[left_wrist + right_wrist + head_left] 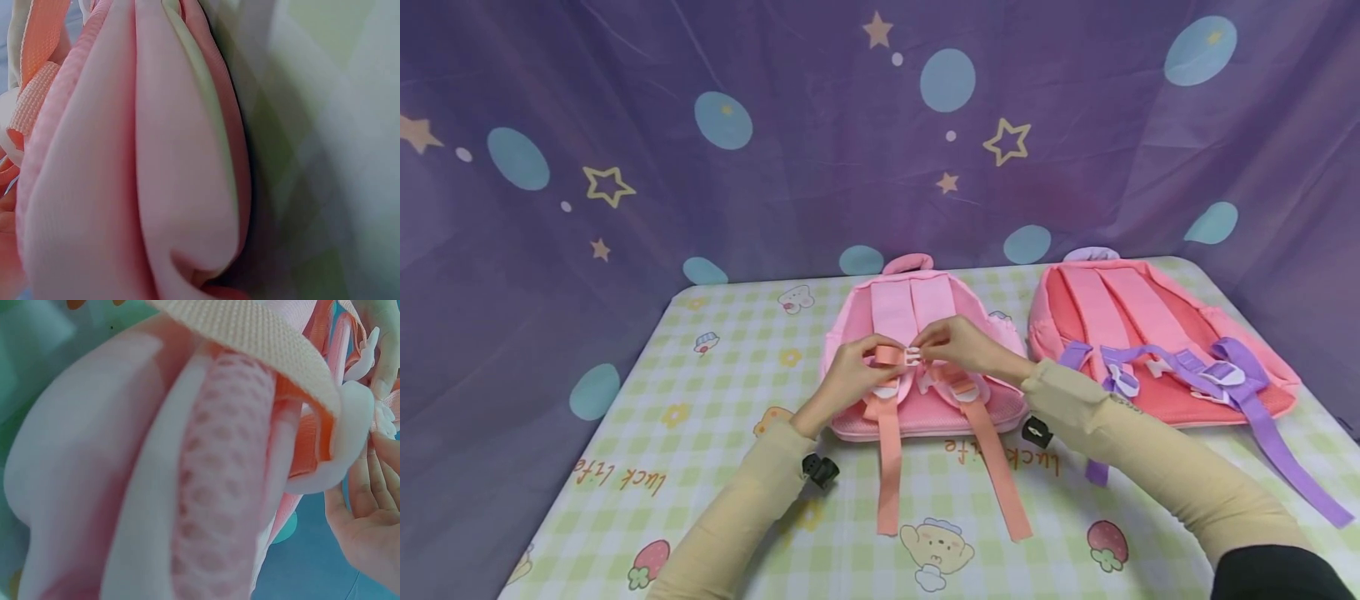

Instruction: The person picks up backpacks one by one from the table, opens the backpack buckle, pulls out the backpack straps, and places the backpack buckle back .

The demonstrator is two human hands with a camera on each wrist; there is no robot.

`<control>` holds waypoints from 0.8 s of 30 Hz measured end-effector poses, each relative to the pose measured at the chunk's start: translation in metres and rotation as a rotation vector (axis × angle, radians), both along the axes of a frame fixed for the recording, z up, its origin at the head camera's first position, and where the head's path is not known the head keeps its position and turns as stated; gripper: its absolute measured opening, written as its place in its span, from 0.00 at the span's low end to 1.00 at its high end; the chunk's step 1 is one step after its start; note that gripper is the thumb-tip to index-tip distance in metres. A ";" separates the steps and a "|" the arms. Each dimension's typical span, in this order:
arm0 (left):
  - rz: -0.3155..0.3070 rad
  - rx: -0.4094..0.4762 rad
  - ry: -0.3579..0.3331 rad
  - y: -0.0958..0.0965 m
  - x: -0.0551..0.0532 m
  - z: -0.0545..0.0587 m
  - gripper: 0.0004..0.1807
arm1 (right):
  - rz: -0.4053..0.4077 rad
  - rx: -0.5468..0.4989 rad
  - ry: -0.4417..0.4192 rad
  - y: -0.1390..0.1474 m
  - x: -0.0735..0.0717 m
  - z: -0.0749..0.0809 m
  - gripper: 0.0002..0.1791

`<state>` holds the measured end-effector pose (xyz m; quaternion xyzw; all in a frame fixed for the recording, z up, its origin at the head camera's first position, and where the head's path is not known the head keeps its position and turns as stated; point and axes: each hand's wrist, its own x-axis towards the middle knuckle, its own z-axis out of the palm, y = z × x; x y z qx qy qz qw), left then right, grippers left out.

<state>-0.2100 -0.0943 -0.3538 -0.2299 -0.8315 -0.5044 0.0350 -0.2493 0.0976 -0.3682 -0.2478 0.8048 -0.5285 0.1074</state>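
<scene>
A light pink backpack (pixel 925 418) lies on the table with its shoulder straps facing up. Over it, a white plastic buckle (pixel 912 357) on orange webbing is between both hands. My left hand (pixel 856 367) pinches the buckle's left side, by a loop of orange webbing (pixel 889 356). On the opposite side, my right hand (pixel 958 343) pinches the buckle's other end. The right wrist view shows the buckle (pixel 384 419) at the fingertips, partly covered by them. Two orange strap tails (pixel 889 475) hang down over the table.
To the right lies a second, coral pink backpack (pixel 1165 400) with purple straps (pixel 1273 437). A checked tablecloth (pixel 722 433) with printed cartoons covers the table. Behind it hangs a purple curtain (pixel 820 167). The pink backpack's side (pixel 181 144) fills much of the left wrist view.
</scene>
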 end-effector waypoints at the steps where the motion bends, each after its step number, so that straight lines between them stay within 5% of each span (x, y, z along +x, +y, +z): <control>1: 0.003 -0.002 -0.001 0.000 0.000 0.000 0.13 | 0.001 -0.004 0.002 0.000 0.000 0.000 0.08; 5: 0.011 -0.015 0.006 0.000 -0.001 0.000 0.13 | 0.004 -0.019 -0.003 0.001 0.002 0.002 0.10; 13: 0.010 0.008 -0.003 -0.005 -0.021 -0.030 0.15 | -0.041 0.004 0.005 0.003 0.006 0.004 0.11; 24: -0.012 -0.005 0.033 -0.008 -0.020 -0.030 0.13 | -0.061 0.064 -0.037 -0.002 0.006 0.003 0.10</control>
